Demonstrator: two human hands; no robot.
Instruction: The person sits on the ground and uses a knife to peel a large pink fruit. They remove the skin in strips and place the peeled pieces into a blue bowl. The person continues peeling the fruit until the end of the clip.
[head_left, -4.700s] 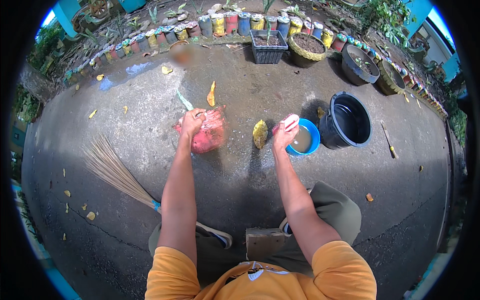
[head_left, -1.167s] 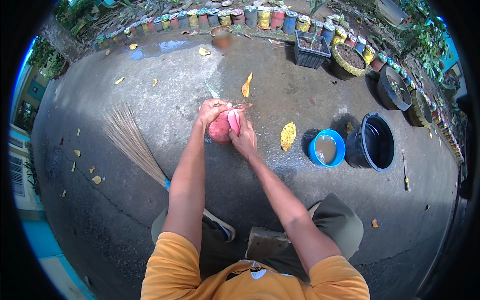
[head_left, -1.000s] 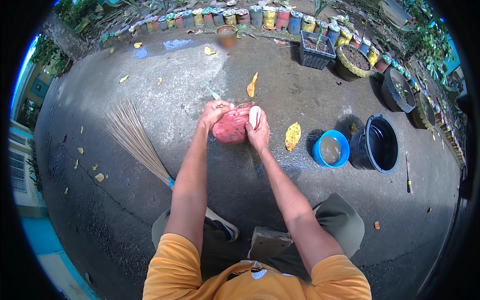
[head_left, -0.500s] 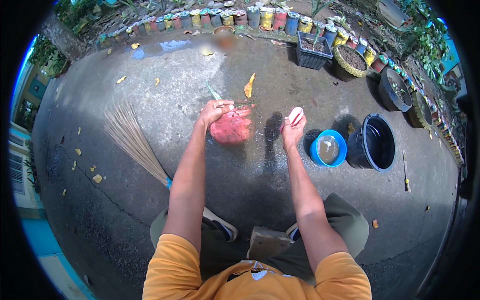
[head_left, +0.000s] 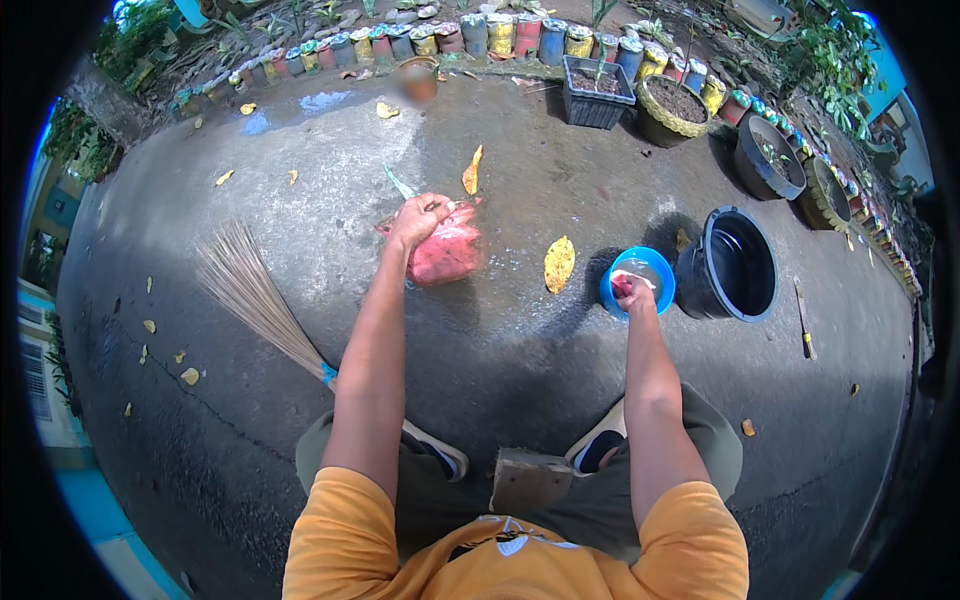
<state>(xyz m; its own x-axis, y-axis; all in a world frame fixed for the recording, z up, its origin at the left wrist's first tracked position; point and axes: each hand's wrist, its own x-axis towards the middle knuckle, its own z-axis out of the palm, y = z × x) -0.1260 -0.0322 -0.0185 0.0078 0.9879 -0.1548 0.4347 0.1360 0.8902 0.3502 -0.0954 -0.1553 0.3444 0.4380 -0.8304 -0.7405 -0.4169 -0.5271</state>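
with the blue bowl (head_left: 655, 258) as landmark, we see two bare hands above concrete pavement (head_left: 490, 395). the right hand (head_left: 638, 291) reaches over the near rim of the bowl; its fingers are closed around a pink-and-white scrubber (head_left: 621, 284), which sits within the bowl's opening. we cannot tell how far the scrubber dips into the cloudy liquid. well to the left of the bowl, the left hand (head_left: 424, 215) has its fingers curled shut on the upper part of a red pouch-like object (head_left: 443, 257), dirt-stained and lying on the pavement.

around the bowl we note the following. just to its right stands a black bucket (head_left: 692, 275); whether their walls touch, we cannot tell. farther right lies a slim tool (head_left: 804, 320) with a yellow handle. near the bowl's left side rests a spotted yellow leaf (head_left: 559, 265); farther left and beyond the bowl, an orange leaf (head_left: 472, 171). far to its left we find a stick broom (head_left: 260, 295), bristles fanned out. beyond the bowl stand a black rectangular planter (head_left: 597, 108) and, behind it, a row of painted bottles (head_left: 500, 36). on the bowl's near side, to the left, is a wooden block (head_left: 530, 482) between the person's shoes.
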